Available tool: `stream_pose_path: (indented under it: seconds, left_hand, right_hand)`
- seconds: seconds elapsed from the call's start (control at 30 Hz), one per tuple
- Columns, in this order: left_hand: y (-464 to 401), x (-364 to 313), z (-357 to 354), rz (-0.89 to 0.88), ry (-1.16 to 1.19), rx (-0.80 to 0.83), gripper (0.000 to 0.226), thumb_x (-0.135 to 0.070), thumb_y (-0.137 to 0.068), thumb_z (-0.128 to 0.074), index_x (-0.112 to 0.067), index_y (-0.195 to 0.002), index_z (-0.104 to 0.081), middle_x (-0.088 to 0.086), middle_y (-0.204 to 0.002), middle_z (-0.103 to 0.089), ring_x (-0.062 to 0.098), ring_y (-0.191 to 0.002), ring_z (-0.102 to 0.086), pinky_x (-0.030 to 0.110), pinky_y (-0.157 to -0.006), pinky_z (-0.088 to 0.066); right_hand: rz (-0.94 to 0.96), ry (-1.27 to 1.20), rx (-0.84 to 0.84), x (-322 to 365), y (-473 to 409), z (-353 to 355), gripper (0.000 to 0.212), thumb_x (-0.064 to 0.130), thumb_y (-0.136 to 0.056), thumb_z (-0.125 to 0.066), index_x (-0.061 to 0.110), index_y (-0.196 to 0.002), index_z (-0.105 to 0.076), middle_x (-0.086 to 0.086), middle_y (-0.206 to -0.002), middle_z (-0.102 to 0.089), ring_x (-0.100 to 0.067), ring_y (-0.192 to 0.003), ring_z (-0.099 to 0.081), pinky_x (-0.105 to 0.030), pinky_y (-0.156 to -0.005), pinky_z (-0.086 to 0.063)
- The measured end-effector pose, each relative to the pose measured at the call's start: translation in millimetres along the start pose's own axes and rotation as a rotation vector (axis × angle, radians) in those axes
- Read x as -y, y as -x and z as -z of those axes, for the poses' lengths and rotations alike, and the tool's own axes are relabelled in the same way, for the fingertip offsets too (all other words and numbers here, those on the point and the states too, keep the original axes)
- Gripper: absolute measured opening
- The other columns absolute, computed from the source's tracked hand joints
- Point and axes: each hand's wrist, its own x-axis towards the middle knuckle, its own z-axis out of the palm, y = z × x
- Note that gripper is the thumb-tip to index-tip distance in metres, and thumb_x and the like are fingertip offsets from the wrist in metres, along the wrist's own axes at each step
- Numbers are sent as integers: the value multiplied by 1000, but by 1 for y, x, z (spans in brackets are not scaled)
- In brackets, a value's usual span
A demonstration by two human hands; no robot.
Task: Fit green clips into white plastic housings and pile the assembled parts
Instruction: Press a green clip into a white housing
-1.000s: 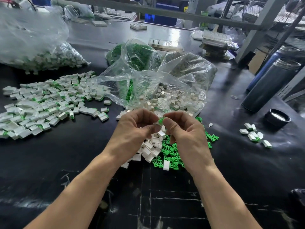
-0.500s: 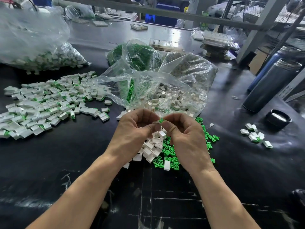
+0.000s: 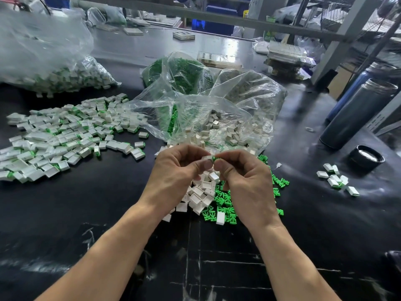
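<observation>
Green clip (image 3: 214, 159) pinched in right hand (image 3: 245, 183), pressed at white housing (image 3: 207, 157) gripped by left hand (image 3: 180, 170); held above loose stock for quick reach. Finished pile (image 3: 65, 135) lies left on table (image 3: 65, 213).

**Clip and housing meet at the fingertips**

A white housing (image 3: 207, 157) and a green clip (image 3: 214, 158) touch, pinched above loose white housings (image 3: 200, 193) and scattered green clips (image 3: 221, 205). Assembled white-and-green parts (image 3: 63, 135) spread in a wide pile at left; a few more (image 3: 336, 180) lie at right.
</observation>
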Motion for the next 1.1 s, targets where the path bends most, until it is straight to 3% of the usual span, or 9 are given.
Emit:
stream_pose_path:
  seconds: [0.37,0.57,0.87,1.0,1.1]
  left_hand:
    - [1,-2,0,-73,-138,1,21,13,-83,-75,-8,-83,-75,-11,-68,-71,-4,-61,-65,10,-59,-49]
    - [2,-2,-1,-52,-151,-26,18,8,-81,-80,-10,-82,-77,-7,-71,-74,-1,-61,-65,16,-58,-51]
    - [3,-4,0,-57,-210,-9,16,10,-81,-78,-6,-82,-77,-8,-71,-74,-2,-64,-68,13,-60,-51]
    - [3,-4,-2,-71,-210,-27,15,9,-82,-79,-7,-83,-77,-4,-75,-75,5,-69,-72,19,-64,-57]
    - [4,-5,-2,-63,-171,-29,16,12,-81,-77,-4,-82,-77,-11,-67,-72,-2,-60,-66,12,-58,-50]
  right_hand:
    - [-5,103,-4,-4,3,-5,14,8,-91,-76,22,-89,-75,7,-81,-74,-6,-73,-64,-25,-68,-51]
    - [-15,83,4,-7,3,-5,16,7,-91,-75,23,-87,-75,8,-75,-70,-5,-66,-59,-26,-64,-46]
    - [-13,118,18,-11,2,-4,20,5,-90,-76,25,-86,-75,11,-72,-69,-3,-63,-58,-25,-62,-46]
    - [4,113,-2,-11,3,-7,22,3,-89,-76,24,-84,-76,8,-71,-70,-5,-63,-58,-25,-62,-45]
    - [-15,25,-8,-8,3,-8,26,-3,-88,-74,22,-80,-76,6,-67,-69,-7,-59,-56,-24,-57,-47]
